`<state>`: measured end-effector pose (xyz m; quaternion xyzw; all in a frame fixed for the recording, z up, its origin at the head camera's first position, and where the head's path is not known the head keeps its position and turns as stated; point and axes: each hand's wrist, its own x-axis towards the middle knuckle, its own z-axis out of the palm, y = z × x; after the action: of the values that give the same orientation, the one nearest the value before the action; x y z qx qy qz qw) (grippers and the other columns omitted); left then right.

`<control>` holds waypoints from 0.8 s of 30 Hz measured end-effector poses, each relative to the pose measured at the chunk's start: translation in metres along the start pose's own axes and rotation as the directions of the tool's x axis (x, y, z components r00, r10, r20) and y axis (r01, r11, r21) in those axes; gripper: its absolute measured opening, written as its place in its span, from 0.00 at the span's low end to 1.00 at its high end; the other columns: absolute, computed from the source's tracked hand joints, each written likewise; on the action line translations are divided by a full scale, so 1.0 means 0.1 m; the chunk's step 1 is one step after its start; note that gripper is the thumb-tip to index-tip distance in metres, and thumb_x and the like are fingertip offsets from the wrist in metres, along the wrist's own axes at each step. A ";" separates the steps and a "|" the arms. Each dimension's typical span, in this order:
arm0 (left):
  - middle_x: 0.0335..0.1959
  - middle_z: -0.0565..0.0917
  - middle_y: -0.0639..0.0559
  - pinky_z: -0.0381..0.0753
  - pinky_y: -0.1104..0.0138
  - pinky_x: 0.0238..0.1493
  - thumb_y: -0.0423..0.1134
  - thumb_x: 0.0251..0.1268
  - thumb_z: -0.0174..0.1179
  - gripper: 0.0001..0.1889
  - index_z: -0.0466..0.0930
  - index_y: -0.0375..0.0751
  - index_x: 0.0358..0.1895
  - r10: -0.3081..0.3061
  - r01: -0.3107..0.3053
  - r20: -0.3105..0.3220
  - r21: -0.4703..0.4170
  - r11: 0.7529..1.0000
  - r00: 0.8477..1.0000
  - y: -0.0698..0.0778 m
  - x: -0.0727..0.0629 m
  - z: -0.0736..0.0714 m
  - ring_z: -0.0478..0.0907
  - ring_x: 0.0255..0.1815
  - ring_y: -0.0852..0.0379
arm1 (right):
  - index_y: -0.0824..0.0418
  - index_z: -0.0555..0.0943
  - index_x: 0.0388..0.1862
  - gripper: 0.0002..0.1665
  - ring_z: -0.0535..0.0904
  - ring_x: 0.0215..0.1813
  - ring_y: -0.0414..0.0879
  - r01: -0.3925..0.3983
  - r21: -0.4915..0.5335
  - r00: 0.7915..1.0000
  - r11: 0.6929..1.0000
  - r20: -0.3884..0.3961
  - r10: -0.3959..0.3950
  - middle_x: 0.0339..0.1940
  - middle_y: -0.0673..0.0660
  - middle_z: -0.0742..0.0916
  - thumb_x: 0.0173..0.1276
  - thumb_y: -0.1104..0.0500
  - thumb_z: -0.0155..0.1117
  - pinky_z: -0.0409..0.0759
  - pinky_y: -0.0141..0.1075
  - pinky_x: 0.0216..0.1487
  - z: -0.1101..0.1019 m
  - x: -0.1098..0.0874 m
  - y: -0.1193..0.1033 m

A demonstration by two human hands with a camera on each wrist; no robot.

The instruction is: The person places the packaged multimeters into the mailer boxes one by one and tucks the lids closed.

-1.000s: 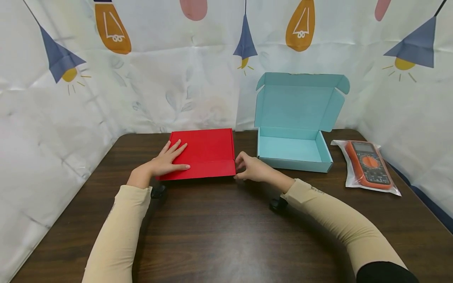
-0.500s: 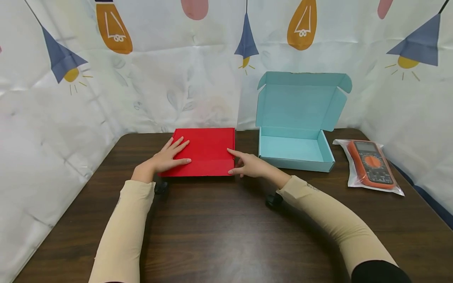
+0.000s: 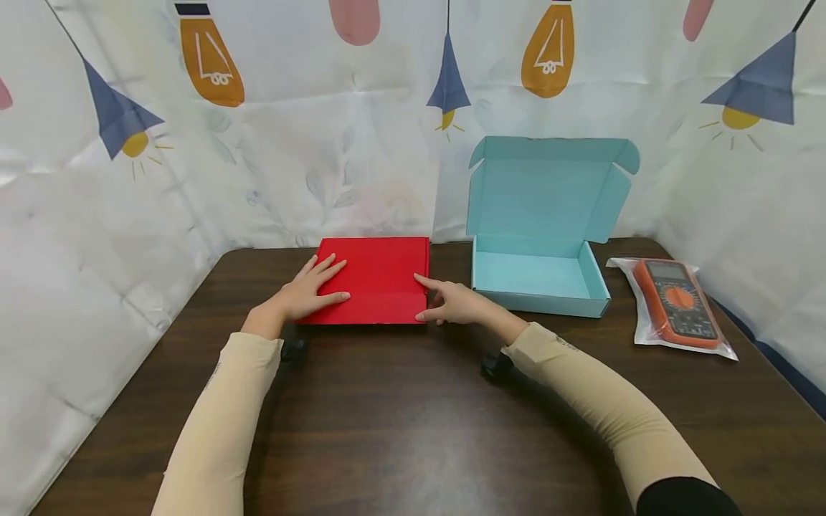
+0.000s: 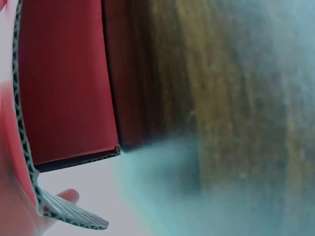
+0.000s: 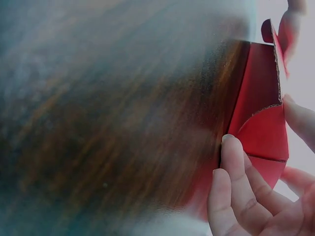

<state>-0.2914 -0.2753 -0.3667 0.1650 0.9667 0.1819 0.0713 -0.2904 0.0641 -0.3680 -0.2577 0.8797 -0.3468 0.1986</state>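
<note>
Fingers spread, left hand rests on red box; right hand touches its right end, thumb and index apart.

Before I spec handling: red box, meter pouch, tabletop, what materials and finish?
Red box: corrugated cardboard, smooth, low sheen; fluting shows at cut edges.
Pouch: likely clear plastic film, glossy; see-through with pale margins.
Tabletop: wood or laminate, satin; grain and soft glare.
</note>
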 end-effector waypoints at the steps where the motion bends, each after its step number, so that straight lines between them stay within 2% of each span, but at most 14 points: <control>1: 0.85 0.43 0.42 0.56 0.26 0.66 0.61 0.72 0.55 0.45 0.47 0.48 0.84 -0.001 0.001 -0.005 0.017 1.000 1.000 0.00 -0.01 0.01 0.34 0.82 0.33 | 0.54 0.54 0.85 0.53 0.84 0.33 0.47 0.003 0.002 1.000 1.000 0.002 -0.003 0.42 0.58 0.85 0.69 0.52 0.73 0.81 0.38 0.42 0.00 0.00 0.00; 5: 0.84 0.45 0.41 0.55 0.25 0.66 0.61 0.73 0.55 0.44 0.48 0.47 0.84 0.001 0.001 -0.017 0.101 0.995 1.000 0.03 -0.03 0.03 0.36 0.82 0.32 | 0.53 0.54 0.85 0.53 0.84 0.32 0.47 0.007 -0.005 1.000 1.000 -0.001 -0.007 0.40 0.57 0.85 0.69 0.52 0.73 0.79 0.37 0.41 0.01 -0.01 0.01; 9: 0.84 0.47 0.39 0.50 0.26 0.68 0.60 0.73 0.55 0.43 0.50 0.46 0.84 0.007 -0.004 -0.022 0.122 0.993 1.000 0.08 -0.08 0.02 0.39 0.82 0.32 | 0.54 0.54 0.85 0.53 0.83 0.32 0.47 0.005 -0.013 1.000 1.000 -0.001 -0.005 0.39 0.57 0.84 0.69 0.52 0.73 0.79 0.37 0.40 0.00 0.00 0.01; 17: 0.81 0.57 0.39 0.63 0.35 0.69 0.59 0.72 0.59 0.40 0.60 0.43 0.81 0.056 -0.052 -0.093 0.039 0.998 0.994 0.15 -0.28 0.03 0.50 0.80 0.33 | 0.54 0.55 0.85 0.54 0.83 0.34 0.47 -0.003 -0.033 1.000 0.999 -0.005 0.003 0.42 0.57 0.84 0.67 0.51 0.73 0.80 0.37 0.41 0.00 0.01 0.02; 24: 0.78 0.64 0.38 0.68 0.38 0.67 0.51 0.71 0.63 0.35 0.67 0.39 0.76 0.086 -0.070 -0.196 0.087 0.994 0.977 0.17 -0.38 0.06 0.61 0.76 0.36 | 0.55 0.55 0.85 0.53 0.83 0.34 0.47 0.015 -0.033 1.000 0.999 -0.006 -0.016 0.44 0.57 0.84 0.68 0.52 0.73 0.81 0.37 0.41 -0.01 0.01 0.02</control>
<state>-0.2500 -0.2717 -0.3629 0.1864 0.9682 0.1617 -0.0400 -0.2919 0.0653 -0.3693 -0.2666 0.8840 -0.3344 0.1887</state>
